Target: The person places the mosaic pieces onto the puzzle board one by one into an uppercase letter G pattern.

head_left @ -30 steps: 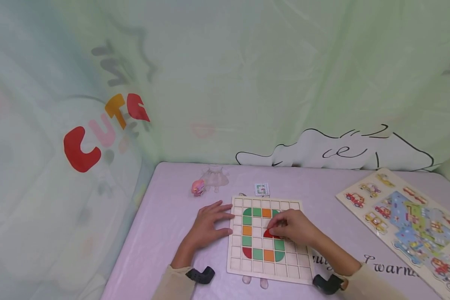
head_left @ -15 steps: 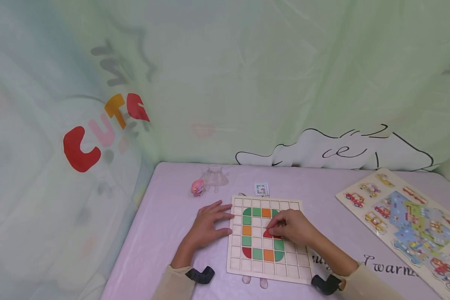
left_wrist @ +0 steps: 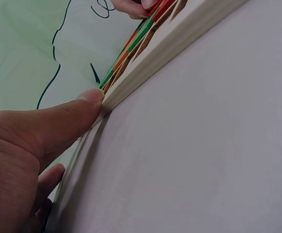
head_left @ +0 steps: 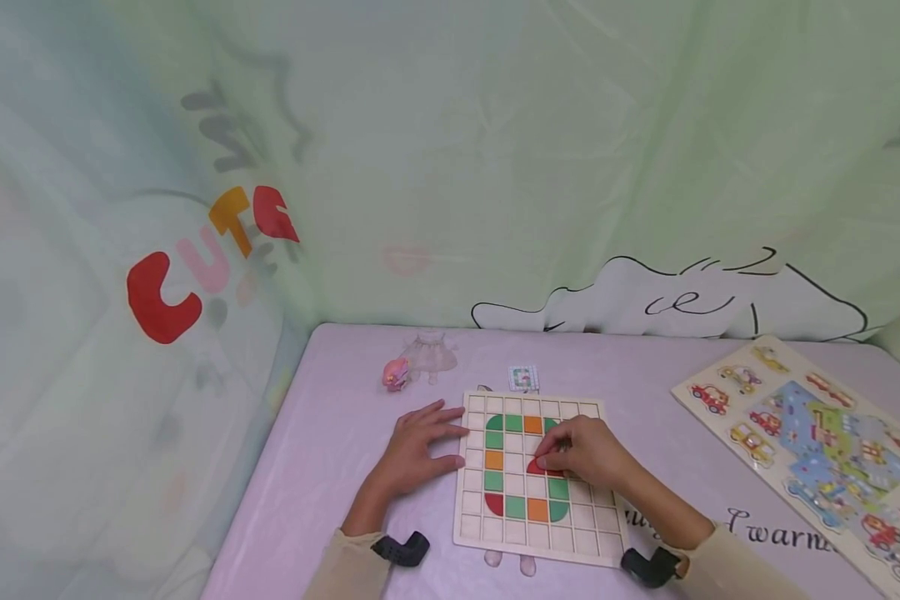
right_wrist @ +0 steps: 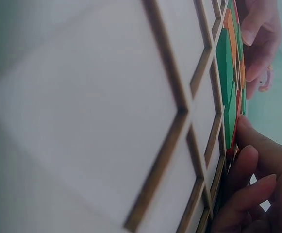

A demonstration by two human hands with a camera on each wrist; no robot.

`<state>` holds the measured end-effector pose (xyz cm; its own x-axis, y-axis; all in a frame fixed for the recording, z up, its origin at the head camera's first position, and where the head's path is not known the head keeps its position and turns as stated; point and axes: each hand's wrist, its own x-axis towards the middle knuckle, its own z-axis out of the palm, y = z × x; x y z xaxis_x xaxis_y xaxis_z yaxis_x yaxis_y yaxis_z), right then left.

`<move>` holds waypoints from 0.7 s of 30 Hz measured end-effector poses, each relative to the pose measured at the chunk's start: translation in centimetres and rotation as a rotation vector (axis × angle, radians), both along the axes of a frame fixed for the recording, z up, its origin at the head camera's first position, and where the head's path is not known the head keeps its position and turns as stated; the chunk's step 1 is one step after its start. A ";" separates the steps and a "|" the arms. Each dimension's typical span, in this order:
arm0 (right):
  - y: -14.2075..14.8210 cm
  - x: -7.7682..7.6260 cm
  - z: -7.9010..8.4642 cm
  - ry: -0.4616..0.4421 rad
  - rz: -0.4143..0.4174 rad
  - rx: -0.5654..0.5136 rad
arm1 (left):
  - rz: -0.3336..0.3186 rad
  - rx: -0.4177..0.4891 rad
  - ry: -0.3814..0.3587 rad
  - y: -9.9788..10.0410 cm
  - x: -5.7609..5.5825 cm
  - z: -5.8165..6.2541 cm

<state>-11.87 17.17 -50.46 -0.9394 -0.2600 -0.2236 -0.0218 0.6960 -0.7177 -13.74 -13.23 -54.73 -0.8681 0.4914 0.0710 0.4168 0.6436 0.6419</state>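
A pale wooden grid board (head_left: 474, 528) lies on the table, with green, orange and red flat tiles set in a ring in its cells. My left hand (head_left: 416, 450) has its fingers spread and steadies the board's left edge; in the left wrist view its thumb (left_wrist: 68, 116) touches that edge. Over the right side of the ring, my right hand (head_left: 591, 454) pinches a red tile (head_left: 536, 467) between thumb and index finger, low at the board's surface. That hand partly covers the red tile and the ring's upper right cells. Green tiles (right_wrist: 224, 63) show beside it in the right wrist view.
Behind the board lies a small patterned card (head_left: 523, 377). A pink toy figure (head_left: 395, 374) stands at the back left. To the right is a wooden vehicle puzzle board (head_left: 792, 368). Printed curtains (head_left: 457, 167) hang behind the table (head_left: 307, 408) and at its left.
Almost nothing differs. My right wrist has shifted very slightly to the left, with the fingers staying on the red tile. The left hand keeps its place.
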 end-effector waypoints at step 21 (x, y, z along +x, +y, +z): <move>5.0 0.9 1.7 0.059 -0.006 0.044 | 0.001 0.046 -0.005 -0.3 -0.2 -0.4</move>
<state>-10.96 22.20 -48.71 -0.9526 -0.2458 -0.1791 -0.0589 0.7268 -0.6843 -13.92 -13.56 -55.08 -0.8691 0.4865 0.0893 0.4126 0.6136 0.6732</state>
